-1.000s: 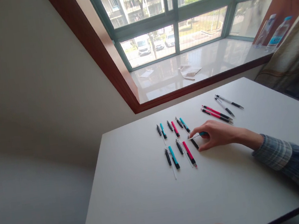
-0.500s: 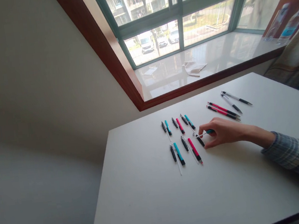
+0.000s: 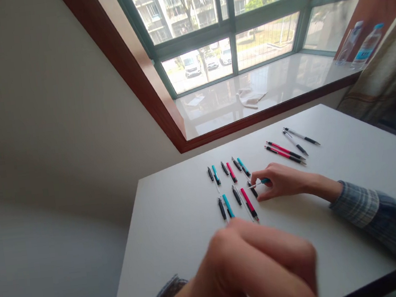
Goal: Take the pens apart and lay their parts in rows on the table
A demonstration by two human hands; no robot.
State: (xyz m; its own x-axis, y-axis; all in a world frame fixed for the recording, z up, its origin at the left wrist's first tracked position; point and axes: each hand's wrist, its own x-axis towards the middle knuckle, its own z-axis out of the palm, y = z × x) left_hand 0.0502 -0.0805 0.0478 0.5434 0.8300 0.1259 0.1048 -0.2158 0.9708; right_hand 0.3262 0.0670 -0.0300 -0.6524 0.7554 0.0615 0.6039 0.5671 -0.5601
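Pen [image 3: 264,181] in pinch of right hand [image 3: 283,181]

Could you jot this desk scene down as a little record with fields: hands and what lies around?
Surface: white table
Right hand: pinches a teal pen barrel with a thin white refill
Left hand: raised near the camera, blurred, fingers curled
Beside right hand: two rows of teal, red and black pen parts
Farther back: red-and-black pens, white-and-black pens
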